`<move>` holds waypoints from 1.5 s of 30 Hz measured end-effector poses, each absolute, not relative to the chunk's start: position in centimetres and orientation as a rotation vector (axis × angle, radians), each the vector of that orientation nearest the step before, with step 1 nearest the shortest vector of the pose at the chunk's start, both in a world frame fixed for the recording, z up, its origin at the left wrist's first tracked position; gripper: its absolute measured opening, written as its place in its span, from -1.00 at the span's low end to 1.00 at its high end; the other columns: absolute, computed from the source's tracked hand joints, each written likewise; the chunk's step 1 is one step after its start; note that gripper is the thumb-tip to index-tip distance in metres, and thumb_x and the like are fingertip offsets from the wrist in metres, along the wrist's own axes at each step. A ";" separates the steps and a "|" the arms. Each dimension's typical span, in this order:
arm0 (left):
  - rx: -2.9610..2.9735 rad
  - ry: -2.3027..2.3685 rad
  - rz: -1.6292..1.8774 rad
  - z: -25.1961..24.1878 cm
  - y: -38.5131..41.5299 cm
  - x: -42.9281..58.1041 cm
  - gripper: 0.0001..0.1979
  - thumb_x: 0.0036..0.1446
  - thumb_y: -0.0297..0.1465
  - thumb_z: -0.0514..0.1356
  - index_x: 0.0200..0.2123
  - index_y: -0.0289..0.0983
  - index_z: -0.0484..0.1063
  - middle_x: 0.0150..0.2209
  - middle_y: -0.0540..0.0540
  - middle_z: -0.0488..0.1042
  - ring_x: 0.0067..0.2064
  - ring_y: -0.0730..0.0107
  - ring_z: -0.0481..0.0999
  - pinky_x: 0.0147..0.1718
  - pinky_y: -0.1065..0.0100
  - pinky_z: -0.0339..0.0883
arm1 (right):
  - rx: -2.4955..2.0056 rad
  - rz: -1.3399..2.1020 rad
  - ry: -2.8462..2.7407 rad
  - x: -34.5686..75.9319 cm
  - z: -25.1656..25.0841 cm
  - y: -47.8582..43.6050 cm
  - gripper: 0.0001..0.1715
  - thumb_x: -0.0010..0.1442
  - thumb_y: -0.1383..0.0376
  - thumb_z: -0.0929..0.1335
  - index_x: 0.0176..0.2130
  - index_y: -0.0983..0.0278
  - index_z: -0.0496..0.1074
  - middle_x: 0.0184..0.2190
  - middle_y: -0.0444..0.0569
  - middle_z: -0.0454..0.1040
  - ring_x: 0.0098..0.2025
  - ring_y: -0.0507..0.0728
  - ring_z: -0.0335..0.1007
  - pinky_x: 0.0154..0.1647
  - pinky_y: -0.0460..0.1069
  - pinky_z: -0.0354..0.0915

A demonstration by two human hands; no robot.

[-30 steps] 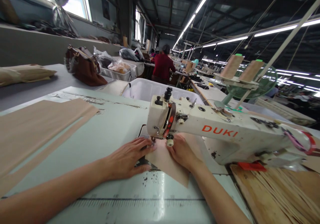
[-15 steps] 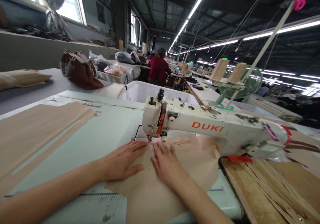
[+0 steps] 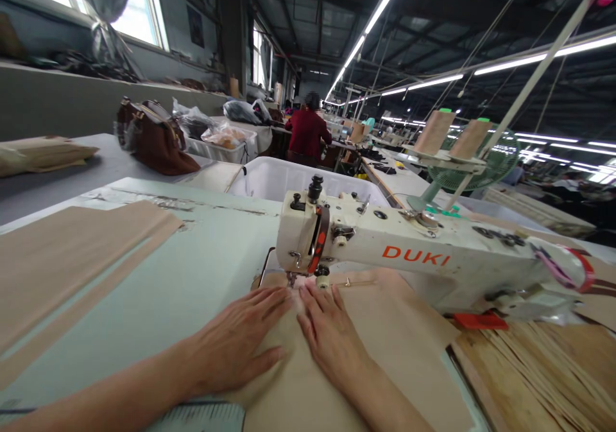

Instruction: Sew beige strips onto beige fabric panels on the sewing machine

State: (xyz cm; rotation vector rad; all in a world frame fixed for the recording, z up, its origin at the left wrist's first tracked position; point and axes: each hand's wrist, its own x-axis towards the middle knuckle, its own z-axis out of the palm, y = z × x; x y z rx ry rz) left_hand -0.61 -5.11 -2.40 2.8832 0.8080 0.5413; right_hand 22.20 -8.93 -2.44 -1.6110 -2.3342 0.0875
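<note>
A large beige sheet of fabric or leather [image 3: 385, 342] lies under the head of a white sewing machine [image 3: 366, 233] marked DUKI. My left hand [image 3: 240, 336] rests on the sheet's left part, fingers stretched flat toward the needle, thumb apart. Just right of it, my right hand [image 3: 332, 336] presses flat on the same sheet, fingertips close to the presser foot [image 3: 291, 279]. Neither hand grips anything. Where the sheet meets the needle, my fingertips partly hide it. A zipper-like strip with a small metal piece [image 3: 349, 283] shows on the sheet right of the needle.
More beige pieces [image 3: 72, 252] lie on the pale green table [image 3: 216, 226] to the left. A wooden board [image 3: 529, 368] with thin strips stands at right. Behind are a white bin [image 3: 308, 174], a brown handbag [image 3: 154, 140], thread cones [image 3: 434, 131] and a seated person in red [image 3: 308, 135].
The sheet has shifted and turned under the machine, its right edge now spreading further right over the table corner. Both hands stay flat beside the needle. The camera view has shifted slightly.
</note>
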 end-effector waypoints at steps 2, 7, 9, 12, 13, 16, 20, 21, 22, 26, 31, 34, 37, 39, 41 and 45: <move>2.895 0.811 0.538 -2.5 -5.0 -0.7 -0.32 0.26 -0.20 0.21 0.36 -0.27 0.12 0.33 -0.30 0.23 0.30 -0.08 0.27 0.25 -0.02 0.25 | -1.640 0.045 -2.313 21.8 -2.9 -9.0 -0.46 0.46 0.23 0.14 0.34 0.29 0.19 0.35 0.06 0.18 0.40 0.23 0.03 0.42 0.33 -0.07; 2.884 0.830 0.503 -2.5 -4.6 -1.1 -0.31 0.26 -0.17 0.21 0.37 -0.23 0.10 0.35 -0.23 0.21 0.33 -0.04 0.23 0.27 -0.02 0.23 | -1.667 -0.004 -2.304 21.1 -3.5 -9.1 -0.42 0.46 0.18 0.13 0.36 0.31 0.15 0.36 0.04 0.14 0.41 0.26 0.01 0.42 0.34 -0.07; 2.880 0.833 0.473 -2.5 -4.4 -1.1 -0.29 0.25 -0.18 0.22 0.38 -0.23 0.09 0.37 -0.22 0.17 0.34 -0.04 0.21 0.29 -0.02 0.19 | -1.669 -0.007 -2.298 21.1 -3.5 -9.0 -0.42 0.47 0.18 0.12 0.38 0.29 0.12 0.36 0.02 0.14 0.41 0.25 -0.01 0.42 0.34 -0.08; 2.877 0.831 0.472 -2.3 -4.2 -1.0 -0.27 0.25 -0.18 0.22 0.39 -0.23 0.07 0.38 -0.22 0.15 0.35 -0.04 0.19 0.31 -0.05 0.15 | -1.671 0.011 -2.292 21.3 -3.6 -8.7 -0.41 0.47 0.19 0.12 0.40 0.26 0.06 0.36 -0.03 0.13 0.42 0.24 -0.03 0.43 0.34 -0.09; 2.878 0.831 0.482 -2.3 -4.2 -0.9 -0.27 0.25 -0.18 0.22 0.39 -0.24 0.07 0.38 -0.23 0.15 0.36 -0.04 0.18 0.31 -0.06 0.14 | -1.673 0.017 -2.288 21.3 -3.6 -8.6 -0.41 0.48 0.18 0.11 0.40 0.25 0.05 0.36 -0.04 0.13 0.42 0.23 -0.04 0.43 0.34 -0.09; 2.885 0.820 0.509 -2.1 -4.1 -0.9 -0.28 0.24 -0.18 0.23 0.38 -0.25 0.09 0.37 -0.24 0.16 0.37 -0.04 0.15 0.32 -0.05 0.12 | -1.681 0.023 -2.272 21.2 -3.7 -8.5 -0.41 0.48 0.18 0.10 0.40 0.25 0.06 0.36 -0.03 0.15 0.42 0.22 -0.04 0.43 0.34 -0.11; 2.893 0.819 0.513 -2.0 -4.1 -0.8 -0.28 0.24 -0.19 0.23 0.38 -0.27 0.10 0.36 -0.25 0.18 0.37 -0.05 0.13 0.32 -0.06 0.12 | -1.687 0.019 -2.263 21.1 -3.8 -8.4 -0.42 0.48 0.19 0.10 0.40 0.27 0.07 0.35 -0.01 0.17 0.42 0.22 -0.03 0.44 0.33 -0.12; 2.892 0.823 0.516 -2.0 -4.1 -0.8 -0.28 0.24 -0.19 0.23 0.38 -0.27 0.10 0.36 -0.26 0.19 0.37 -0.05 0.14 0.32 -0.07 0.13 | -1.685 0.019 -2.266 21.1 -3.8 -8.4 -0.41 0.48 0.19 0.11 0.40 0.27 0.07 0.35 -0.01 0.17 0.42 0.22 -0.03 0.44 0.34 -0.12; 2.889 0.827 0.517 -2.0 -4.1 -0.8 -0.28 0.24 -0.19 0.23 0.38 -0.27 0.10 0.35 -0.26 0.19 0.37 -0.05 0.15 0.32 -0.07 0.13 | -1.684 0.019 -2.267 21.1 -3.8 -8.4 -0.41 0.47 0.19 0.12 0.40 0.26 0.07 0.35 -0.01 0.17 0.42 0.22 -0.03 0.44 0.34 -0.12; 2.877 0.836 0.519 -2.1 -4.1 -0.8 -0.27 0.24 -0.17 0.23 0.38 -0.25 0.08 0.35 -0.26 0.20 0.36 -0.03 0.18 0.31 -0.08 0.14 | -1.687 0.023 -2.263 21.1 -3.8 -8.4 -0.41 0.46 0.21 0.13 0.40 0.25 0.07 0.34 -0.01 0.18 0.42 0.22 -0.03 0.44 0.34 -0.12; 2.898 0.824 0.495 -2.2 -4.1 -0.9 -0.26 0.27 -0.15 0.20 0.40 -0.23 0.02 0.37 -0.25 0.15 0.37 -0.01 0.15 0.31 -0.08 0.14 | -1.692 0.021 -2.253 21.0 -3.8 -8.4 -0.41 0.46 0.21 0.14 0.39 0.26 0.09 0.35 0.00 0.17 0.43 0.24 -0.05 0.43 0.34 -0.12; 2.894 0.826 0.503 -1.9 -4.0 -0.8 -0.27 0.27 -0.16 0.20 0.40 -0.24 0.03 0.38 -0.23 0.15 0.38 0.01 0.14 0.33 -0.04 0.11 | -1.701 0.039 -2.255 21.0 -3.7 -8.2 -0.42 0.46 0.21 0.14 0.38 0.28 0.11 0.34 0.02 0.20 0.42 0.25 -0.02 0.43 0.35 -0.13; 2.894 0.827 0.496 -1.9 -4.0 -0.7 -0.27 0.28 -0.15 0.20 0.40 -0.21 0.04 0.37 -0.20 0.17 0.37 0.02 0.16 0.33 -0.03 0.10 | -1.711 0.062 -2.251 20.9 -3.6 -8.1 -0.42 0.46 0.21 0.14 0.38 0.29 0.11 0.33 0.03 0.20 0.42 0.25 -0.02 0.44 0.35 -0.15; 2.915 0.824 0.510 -2.1 -3.9 -0.8 -0.27 0.29 -0.12 0.18 0.41 -0.19 0.02 0.37 -0.19 0.17 0.36 0.03 0.17 0.33 -0.03 0.11 | -1.706 0.079 -2.247 20.9 -3.4 -8.2 -0.42 0.46 0.21 0.13 0.39 0.29 0.10 0.34 0.03 0.20 0.42 0.25 -0.03 0.44 0.34 -0.16; 2.963 0.826 0.546 -2.7 -3.8 -1.0 -0.28 0.30 -0.11 0.16 0.42 -0.17 0.00 0.38 -0.17 0.16 0.36 0.02 0.18 0.31 -0.02 0.14 | -1.693 0.097 -2.246 20.9 -3.2 -8.4 -0.41 0.47 0.21 0.12 0.40 0.27 0.07 0.34 0.02 0.20 0.43 0.23 -0.05 0.45 0.33 -0.17; 3.075 0.831 0.645 -4.2 -3.3 -1.4 -0.27 0.30 -0.08 0.16 0.42 -0.15 0.01 0.39 -0.15 0.12 0.34 0.01 0.22 0.28 0.05 0.20 | -1.673 0.097 -2.211 20.8 -2.7 -8.8 -0.43 0.48 0.17 0.10 0.39 0.22 0.09 0.35 0.01 0.18 0.43 0.18 -0.05 0.45 0.30 -0.18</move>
